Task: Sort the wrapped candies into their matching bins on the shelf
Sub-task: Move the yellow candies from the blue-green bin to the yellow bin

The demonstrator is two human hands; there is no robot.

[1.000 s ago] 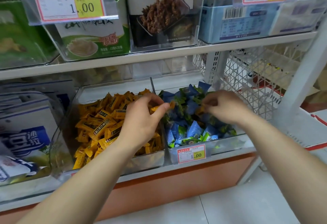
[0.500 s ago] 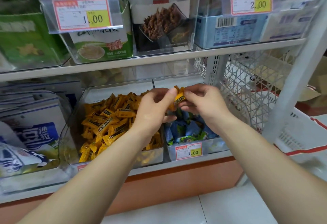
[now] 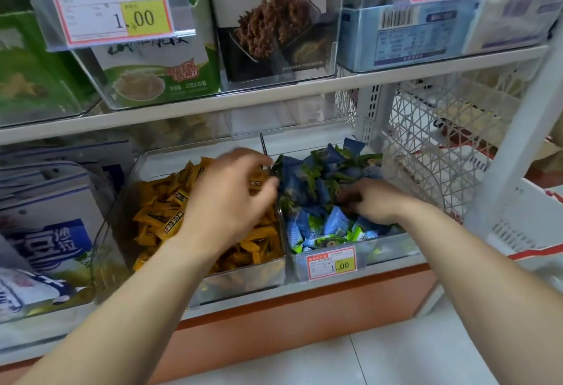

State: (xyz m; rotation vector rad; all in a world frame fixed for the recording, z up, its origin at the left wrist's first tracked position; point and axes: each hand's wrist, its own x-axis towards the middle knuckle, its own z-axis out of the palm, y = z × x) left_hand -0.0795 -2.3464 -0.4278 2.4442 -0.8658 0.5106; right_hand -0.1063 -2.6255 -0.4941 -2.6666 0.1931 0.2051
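Two clear bins stand side by side on the lower shelf. The left bin (image 3: pixel 243 276) holds yellow wrapped candies (image 3: pixel 158 214); the right bin (image 3: pixel 393 247) holds blue and green wrapped candies (image 3: pixel 316 171). My left hand (image 3: pixel 228 202) hovers over the yellow pile near the divider, fingers curled, and pinches one yellow candy (image 3: pixel 255 183) between thumb and fingers. My right hand (image 3: pixel 374 202) lies in the blue and green pile with its fingers curled down among the wrappers; the fingertips are hidden.
A price tag (image 3: pixel 331 263) hangs on the right bin's front. Blue and white bags (image 3: pixel 45 232) fill the space to the left. A white wire basket (image 3: pixel 426 147) and a shelf post (image 3: pixel 518 141) stand to the right. The upper shelf (image 3: pixel 274 95) carries boxed snacks.
Both hands held a yellow candy together above the bins; they have parted. The left hand moved over the yellow bin with the candy, and the right dropped into the blue and green pile.
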